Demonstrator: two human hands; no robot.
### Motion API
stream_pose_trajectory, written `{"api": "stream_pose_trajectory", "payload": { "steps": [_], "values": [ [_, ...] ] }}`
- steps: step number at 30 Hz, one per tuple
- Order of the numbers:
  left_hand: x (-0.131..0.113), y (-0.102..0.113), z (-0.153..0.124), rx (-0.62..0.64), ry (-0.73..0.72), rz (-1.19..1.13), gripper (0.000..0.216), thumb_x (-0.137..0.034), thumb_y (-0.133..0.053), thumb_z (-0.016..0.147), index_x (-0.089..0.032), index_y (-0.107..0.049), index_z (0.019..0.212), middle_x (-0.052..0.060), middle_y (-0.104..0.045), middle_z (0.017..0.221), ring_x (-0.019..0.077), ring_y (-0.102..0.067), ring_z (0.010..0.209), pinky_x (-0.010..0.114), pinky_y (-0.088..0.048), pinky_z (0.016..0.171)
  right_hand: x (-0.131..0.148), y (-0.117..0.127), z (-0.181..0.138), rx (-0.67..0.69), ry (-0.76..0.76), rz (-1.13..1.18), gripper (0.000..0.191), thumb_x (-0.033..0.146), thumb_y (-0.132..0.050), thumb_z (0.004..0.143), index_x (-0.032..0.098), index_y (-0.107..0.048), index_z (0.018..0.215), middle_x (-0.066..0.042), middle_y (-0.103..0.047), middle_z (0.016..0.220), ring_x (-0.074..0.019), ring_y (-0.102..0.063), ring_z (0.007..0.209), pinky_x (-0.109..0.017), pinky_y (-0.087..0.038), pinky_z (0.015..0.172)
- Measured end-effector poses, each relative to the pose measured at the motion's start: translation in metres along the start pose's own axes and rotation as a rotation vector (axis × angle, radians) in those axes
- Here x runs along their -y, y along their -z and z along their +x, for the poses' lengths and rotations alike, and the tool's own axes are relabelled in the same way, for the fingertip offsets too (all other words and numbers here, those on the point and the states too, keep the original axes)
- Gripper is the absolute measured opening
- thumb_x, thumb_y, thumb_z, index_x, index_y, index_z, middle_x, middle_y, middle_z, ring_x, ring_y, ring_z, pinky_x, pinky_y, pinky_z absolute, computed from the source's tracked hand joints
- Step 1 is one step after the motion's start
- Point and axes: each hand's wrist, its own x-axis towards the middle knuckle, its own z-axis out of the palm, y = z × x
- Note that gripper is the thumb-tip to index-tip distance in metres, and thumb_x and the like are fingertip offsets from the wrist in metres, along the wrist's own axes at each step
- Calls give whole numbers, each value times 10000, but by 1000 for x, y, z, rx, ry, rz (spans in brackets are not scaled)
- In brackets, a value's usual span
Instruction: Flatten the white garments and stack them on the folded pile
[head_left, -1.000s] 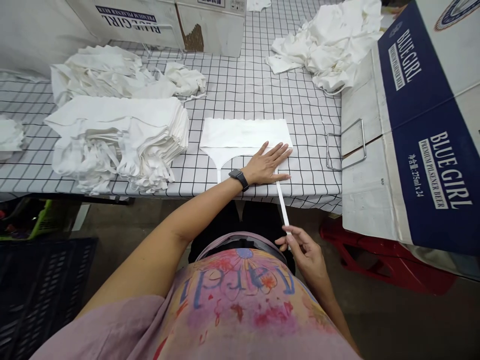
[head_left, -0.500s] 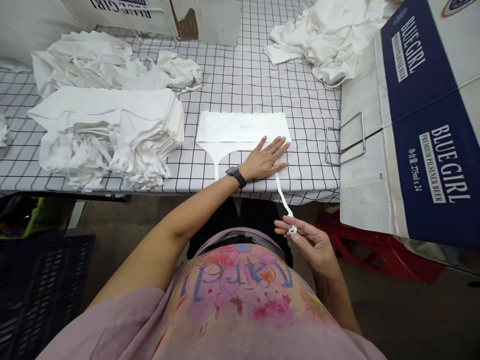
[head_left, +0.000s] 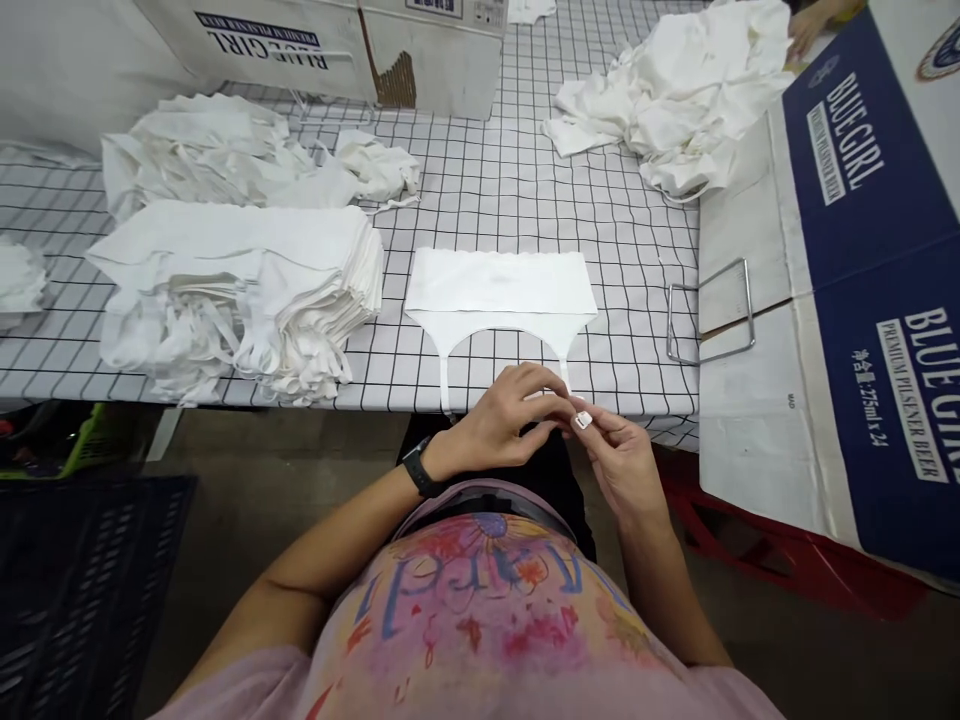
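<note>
A white strappy top [head_left: 501, 284] lies flat near the table's front edge, its two straps pointing toward me. The right-hand strap [head_left: 565, 374] runs off the edge into my fingers. Between thumb and fingers, my right hand [head_left: 624, 462] pinches the gathered strap end, a small white bit [head_left: 583, 421] showing at the fingertips. My left hand [head_left: 511, 414], with a black watch on the wrist, is closed, its fingertips meeting the right hand's at the same strap. The left-hand strap [head_left: 443, 378] hangs over the edge, untouched.
A neat stack of white tops [head_left: 315, 270] stands at left, with a loose white heap [head_left: 202, 150] behind. Another heap [head_left: 675, 90] lies at back right, near another person's hand [head_left: 808, 28]. Cardboard boxes [head_left: 750, 420] stand right and at the back [head_left: 450, 60]; a wire stand [head_left: 709, 312] is at right.
My left hand has lifted off the top and come down to the right hand at the strap, its fingers now curled. The top stays flat. The view has shifted slightly.
</note>
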Motion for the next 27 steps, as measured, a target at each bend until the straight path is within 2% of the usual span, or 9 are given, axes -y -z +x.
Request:
{"api": "stream_pose_trajectory", "payload": {
  "steps": [3,6,9,11,15,17,19,23,27],
  "values": [
    [4,-6,0,-37,20,10,189,-165,-580,967,-202,-670,1130,91,-696,1093,219,-621,1058,415,-502,971,2,-2,3,-5,20,-122,274,431,-797,867,268,-834,1084,-42,-817,1038,-237,-756,937,-366,-602,848],
    [6,-9,4,-108,108,-89,204,-172,-646,929,-178,-678,1131,82,-703,1029,205,-623,990,382,-512,923,9,-3,5,63,20,-206,286,456,-744,910,252,-833,1089,-52,-818,1010,-247,-758,926,-393,-609,871],
    [7,-9,8,-75,222,-210,193,-153,-652,909,-174,-703,1093,71,-701,1006,187,-638,965,341,-526,889,15,-5,8,142,19,-228,297,470,-704,939,236,-833,1068,-59,-814,1027,-239,-759,905,-388,-608,885],
    [9,-8,9,-70,247,-230,153,-163,-648,915,-179,-714,1052,61,-707,968,175,-645,930,328,-530,865,17,-6,10,183,24,-241,293,465,-684,955,226,-831,1040,-55,-812,996,-224,-755,871,-361,-604,867],
    [15,-6,9,-117,137,-97,87,-213,-639,947,-177,-716,967,63,-731,899,180,-624,859,349,-509,824,20,-7,14,243,35,-302,306,451,-633,992,205,-814,986,-47,-794,889,-206,-736,822,-321,-581,823],
    [17,-5,9,-108,80,-45,121,-219,-616,966,-175,-712,908,63,-730,856,182,-608,828,358,-492,804,21,-8,16,271,40,-333,324,452,-612,1003,195,-802,950,-49,-780,862,-203,-724,811,-317,-567,816],
    [17,-3,10,-89,87,-45,149,-210,-600,968,-177,-704,867,60,-724,828,184,-602,821,361,-485,802,22,-7,17,294,38,-356,339,455,-593,1013,191,-787,927,-50,-769,863,-196,-709,803,-311,-554,804],
    [13,2,15,-63,273,-182,119,-193,-629,918,-179,-691,818,54,-714,839,184,-615,848,341,-493,817,24,-2,18,318,14,-458,370,469,-559,1029,195,-741,859,-26,-721,796,-157,-640,707,-274,-492,678],
    [9,7,21,22,553,-433,96,-196,-660,869,-163,-693,785,28,-694,805,150,-617,797,289,-484,773,27,3,17,319,57,-589,468,473,-532,1036,192,-646,679,14,-559,614,-123,-488,576,-272,-370,571]
  ]
}}
